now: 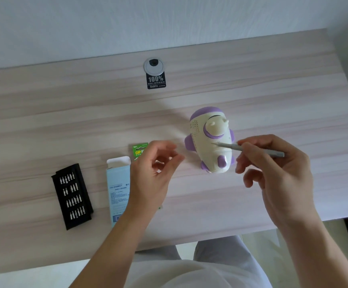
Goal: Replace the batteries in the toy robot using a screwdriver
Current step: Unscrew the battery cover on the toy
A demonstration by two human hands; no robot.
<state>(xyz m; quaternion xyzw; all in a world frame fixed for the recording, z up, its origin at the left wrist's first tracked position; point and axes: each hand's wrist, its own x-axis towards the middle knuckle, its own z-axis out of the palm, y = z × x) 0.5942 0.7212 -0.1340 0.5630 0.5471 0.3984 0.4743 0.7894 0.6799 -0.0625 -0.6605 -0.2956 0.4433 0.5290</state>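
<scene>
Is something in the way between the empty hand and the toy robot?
No, nothing visible. Only table shows between the left hand and the toy robot. The screwdriver in the right hand points at it.

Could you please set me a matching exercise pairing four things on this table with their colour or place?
Things:
1. toy robot
2. screwdriver
3. bit case
4. battery pack

Colour or place:
A. green
B. black, leftmost of the four
C. held in the right hand
D. cream and purple

Pairs: 1-D, 2-C, 3-B, 4-A.
</scene>
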